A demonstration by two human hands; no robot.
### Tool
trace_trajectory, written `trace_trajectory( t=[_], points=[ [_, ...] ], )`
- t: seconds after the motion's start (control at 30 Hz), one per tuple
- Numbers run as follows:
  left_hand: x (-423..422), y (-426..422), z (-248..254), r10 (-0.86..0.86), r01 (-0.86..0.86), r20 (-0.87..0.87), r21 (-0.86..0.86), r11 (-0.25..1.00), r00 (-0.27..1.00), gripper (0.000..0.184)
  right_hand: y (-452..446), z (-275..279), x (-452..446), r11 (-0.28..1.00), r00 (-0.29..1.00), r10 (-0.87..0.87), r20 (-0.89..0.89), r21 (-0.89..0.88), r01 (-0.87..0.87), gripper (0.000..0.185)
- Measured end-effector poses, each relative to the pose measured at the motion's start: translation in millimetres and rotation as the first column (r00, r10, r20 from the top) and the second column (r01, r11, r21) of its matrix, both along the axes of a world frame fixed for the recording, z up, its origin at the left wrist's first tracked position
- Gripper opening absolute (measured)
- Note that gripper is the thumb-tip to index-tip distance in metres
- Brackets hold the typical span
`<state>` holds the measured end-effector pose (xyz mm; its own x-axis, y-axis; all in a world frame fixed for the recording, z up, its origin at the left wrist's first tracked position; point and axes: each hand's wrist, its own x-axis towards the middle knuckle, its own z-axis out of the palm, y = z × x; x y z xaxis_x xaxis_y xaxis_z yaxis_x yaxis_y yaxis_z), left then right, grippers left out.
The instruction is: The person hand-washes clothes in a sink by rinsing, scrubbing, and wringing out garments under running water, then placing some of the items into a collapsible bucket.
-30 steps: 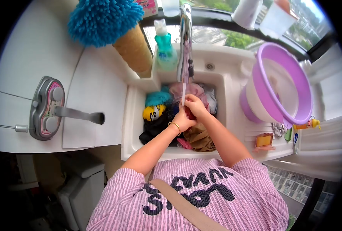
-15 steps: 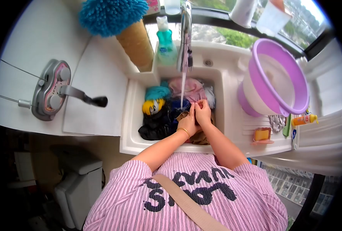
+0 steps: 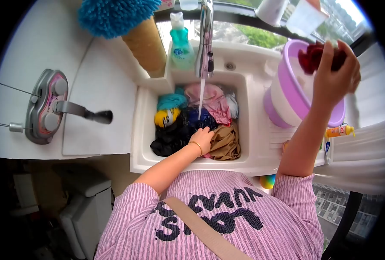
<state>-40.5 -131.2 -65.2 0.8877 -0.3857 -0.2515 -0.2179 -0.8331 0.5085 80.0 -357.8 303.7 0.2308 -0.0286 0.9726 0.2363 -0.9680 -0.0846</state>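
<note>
While the right hand (image 3: 336, 76) clamped dark red cloth (image 3: 310, 58) at the purple-rimmed bucket (image 3: 286, 82), the left hand (image 3: 202, 139) touched clothes (image 3: 227, 142), grip unclear.

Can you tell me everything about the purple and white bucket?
The bucket has a purple rim, a cloudy white body and a purple base, and looks like plastic. It stands mouth up beside the basin. The right hand, holding dark red cloth, hides part of it; I can't tell if they touch.
</note>
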Motion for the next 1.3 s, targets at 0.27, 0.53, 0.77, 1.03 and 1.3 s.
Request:
trace_trajectory(
  t=[0.27, 0.53, 0.77, 1.03, 1.3],
  points=[
    [1, 14, 1, -0.146, 0.145, -0.100, -0.022, 0.989, 0.984, 0.042, 41, -79, -14, 0.896, 0.767, 0.437, -0.470, 0.154, -0.416, 0.013],
    [5, 29, 1, 0.218, -0.236, -0.091, -0.407, 0.882, 0.972, 0.034, 66, -334, -5, 0.843, 0.093, 0.348, -0.933, 0.268, -0.467, 0.021],
    [17, 60, -34, 0.519, -0.499, 0.160, -0.151, 0.854, 0.840, 0.038, 115, -373, -64, 0.845, 0.152, 0.241, -0.959, 0.130, -0.519, 0.046],
    [25, 78, -15, 0.633, -0.745, -0.461, -0.598, 0.296, 0.622, 0.019, 79, -365, -43, 0.702, -0.221, 0.573, -0.789, 0.612, -0.363, 0.056],
    [30, 87, 117, 0.597, -0.724, -0.532, -0.679, 0.125, 0.601, 0.018, 85, -343, -57, 0.802, -0.061, 0.361, -0.930, 0.343, -0.489, 0.058]
  ],
)
